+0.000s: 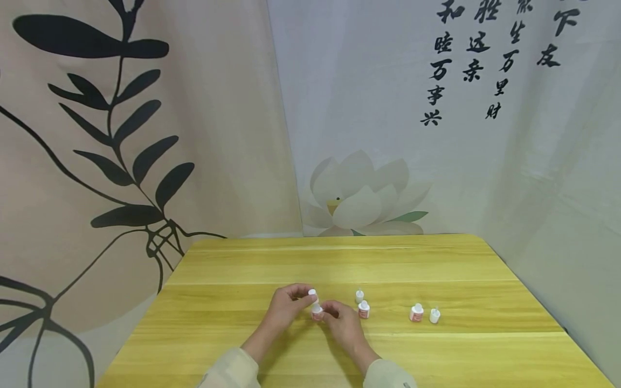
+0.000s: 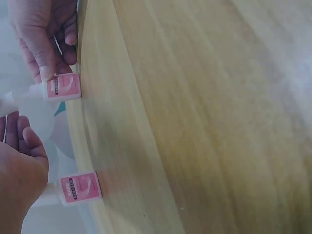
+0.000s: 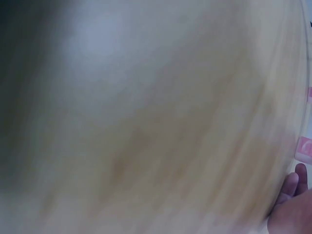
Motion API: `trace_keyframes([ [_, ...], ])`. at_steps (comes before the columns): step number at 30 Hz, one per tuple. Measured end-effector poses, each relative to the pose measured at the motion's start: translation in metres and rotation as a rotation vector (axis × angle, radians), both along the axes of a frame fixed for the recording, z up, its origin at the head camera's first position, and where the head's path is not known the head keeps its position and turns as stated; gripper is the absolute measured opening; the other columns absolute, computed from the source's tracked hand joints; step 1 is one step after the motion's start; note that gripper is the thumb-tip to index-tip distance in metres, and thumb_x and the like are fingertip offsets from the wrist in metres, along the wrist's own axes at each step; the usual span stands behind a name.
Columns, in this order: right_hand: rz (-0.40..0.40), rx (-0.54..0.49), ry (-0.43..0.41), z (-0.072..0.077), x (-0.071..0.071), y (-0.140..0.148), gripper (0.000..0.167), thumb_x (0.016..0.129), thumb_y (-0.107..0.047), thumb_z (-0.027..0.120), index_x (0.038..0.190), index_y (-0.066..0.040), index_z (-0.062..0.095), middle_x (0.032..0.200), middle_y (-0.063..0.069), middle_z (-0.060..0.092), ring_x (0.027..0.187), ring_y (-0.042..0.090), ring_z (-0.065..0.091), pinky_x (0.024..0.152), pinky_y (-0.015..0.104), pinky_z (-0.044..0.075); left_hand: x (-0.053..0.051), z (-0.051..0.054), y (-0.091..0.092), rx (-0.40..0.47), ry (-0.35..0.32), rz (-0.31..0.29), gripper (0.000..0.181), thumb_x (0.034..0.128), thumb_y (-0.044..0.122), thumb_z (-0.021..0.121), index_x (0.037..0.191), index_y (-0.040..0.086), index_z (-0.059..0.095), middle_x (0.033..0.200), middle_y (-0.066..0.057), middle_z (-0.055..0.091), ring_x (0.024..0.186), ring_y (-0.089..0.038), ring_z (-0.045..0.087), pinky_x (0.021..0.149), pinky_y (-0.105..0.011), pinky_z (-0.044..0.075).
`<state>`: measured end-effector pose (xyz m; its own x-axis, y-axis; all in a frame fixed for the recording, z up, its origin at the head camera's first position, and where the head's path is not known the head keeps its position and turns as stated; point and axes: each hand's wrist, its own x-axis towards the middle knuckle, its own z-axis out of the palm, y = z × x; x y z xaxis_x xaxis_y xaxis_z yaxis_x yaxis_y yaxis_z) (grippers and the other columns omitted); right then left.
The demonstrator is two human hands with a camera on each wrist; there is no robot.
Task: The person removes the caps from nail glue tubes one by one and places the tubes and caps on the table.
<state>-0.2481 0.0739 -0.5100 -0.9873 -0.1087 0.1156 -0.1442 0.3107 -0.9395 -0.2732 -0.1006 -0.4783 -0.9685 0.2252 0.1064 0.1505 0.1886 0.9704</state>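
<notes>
A small bottle (image 1: 317,313) with a pink label and white shoulder stands upright on the table, held by the fingertips of my right hand (image 1: 346,325). Just over its neck, my left hand (image 1: 284,308) pinches a white cap (image 1: 312,291). In the left wrist view, the labelled bottle (image 2: 62,87) and the white cap (image 2: 8,103) are in line; whether they touch is hard to tell. A second pink-labelled bottle (image 2: 81,187) shows lower in that view. At the right wrist view's edge, part of my right hand (image 3: 295,207) is near a pink-labelled bottle (image 3: 304,148).
Right of my hands, another pink-labelled bottle (image 1: 364,310) stands in front of a white cap (image 1: 359,296) with a thin tip upward. Farther right are one more bottle (image 1: 416,313) and a similar white cap (image 1: 435,316). All are on the wooden table (image 1: 233,269), with printed curtains (image 1: 233,134) behind.
</notes>
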Motion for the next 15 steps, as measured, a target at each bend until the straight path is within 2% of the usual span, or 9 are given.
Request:
trace_keyframes([
  [3, -0.003, -0.004, 0.003, -0.0001, -0.0003, 0.0000, 0.009, 0.092, -0.013, 0.069, 0.099, -0.007, 0.072, 0.091, 0.002, 0.070, 0.088, 0.016, 0.063, 0.079, 0.033, 0.053, 0.0015, -0.0005, 0.0009, -0.015, 0.012, 0.015, 0.031, 0.0907, 0.024, 0.074, 0.112, 0.001, 0.069, 0.100, -0.007, 0.068, 0.087, -0.020, 0.058, 0.080, -0.038, 0.050],
  [8, -0.008, -0.005, 0.010, -0.0002, -0.0011, -0.0002, 0.008, 0.092, -0.012, 0.069, 0.098, -0.007, 0.072, 0.090, 0.001, 0.071, 0.087, 0.016, 0.063, 0.077, 0.030, 0.053, 0.0033, -0.0017, 0.0026, -0.053, 0.050, 0.063, 0.027, 0.0897, 0.024, 0.075, 0.107, 0.004, 0.071, 0.097, -0.004, 0.069, 0.089, -0.023, 0.059, 0.076, -0.029, 0.050],
  [15, -0.010, 0.008, 0.005, 0.0001, -0.0008, -0.0001, 0.008, 0.092, -0.013, 0.069, 0.098, -0.008, 0.072, 0.089, 0.000, 0.070, 0.086, 0.015, 0.062, 0.076, 0.030, 0.053, 0.0032, -0.0026, 0.0034, -0.069, 0.070, 0.129, 0.021, 0.0880, 0.025, 0.077, 0.100, 0.008, 0.073, 0.090, -0.002, 0.068, 0.087, -0.018, 0.058, 0.076, -0.029, 0.048],
])
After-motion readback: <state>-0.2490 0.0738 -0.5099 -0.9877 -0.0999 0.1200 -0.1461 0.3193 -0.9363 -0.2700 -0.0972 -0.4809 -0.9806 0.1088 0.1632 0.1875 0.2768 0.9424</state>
